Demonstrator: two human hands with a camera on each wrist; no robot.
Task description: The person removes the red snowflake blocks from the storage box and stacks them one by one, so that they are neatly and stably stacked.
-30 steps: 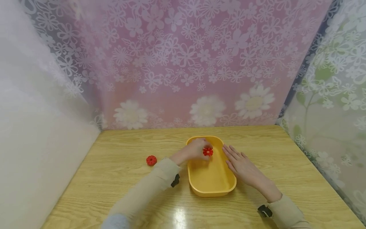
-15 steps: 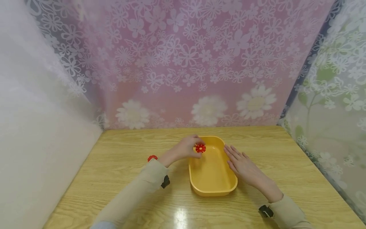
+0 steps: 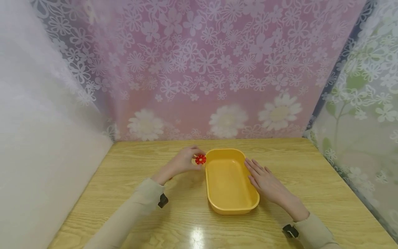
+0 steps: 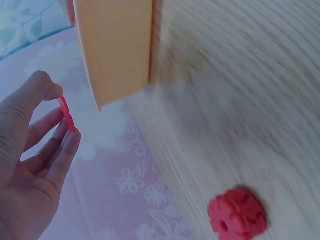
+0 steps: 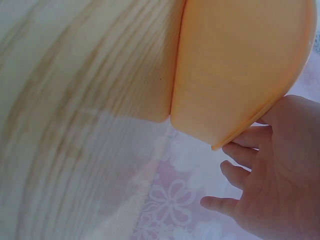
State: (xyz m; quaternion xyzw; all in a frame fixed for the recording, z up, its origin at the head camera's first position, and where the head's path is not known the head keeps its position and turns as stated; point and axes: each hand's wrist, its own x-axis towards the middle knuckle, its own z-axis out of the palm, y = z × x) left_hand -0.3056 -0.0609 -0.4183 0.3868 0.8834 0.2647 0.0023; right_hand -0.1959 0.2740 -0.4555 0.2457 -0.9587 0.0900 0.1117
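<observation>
My left hand (image 3: 182, 161) pinches a red flower-shaped disc (image 3: 200, 159) between thumb and fingertips. Hand and disc are just outside the left rim of a yellow plastic bin (image 3: 231, 185). Seen edge-on in the left wrist view, the disc (image 4: 66, 114) looks thin, with notched edges. My right hand (image 3: 269, 186) lies along the bin's right rim, fingers extended and touching it. In the right wrist view, its fingers (image 5: 239, 155) are spread by the orange-looking bin wall (image 5: 235, 70). Below the left hand, a short stack of red notched discs (image 4: 237, 214) lies on the table.
The wood-grain table (image 3: 140, 155) runs back to a pink flowered curtain (image 3: 186, 69). A pale wall (image 3: 46, 138) closes the left side, and a white flowered curtain (image 3: 360, 138) the right. In the head view the stack is almost wholly hidden behind my left wrist.
My left hand has carried the red disc leftward, from over the bin's interior to outside its left rim. The right hand has stayed on the right rim.
</observation>
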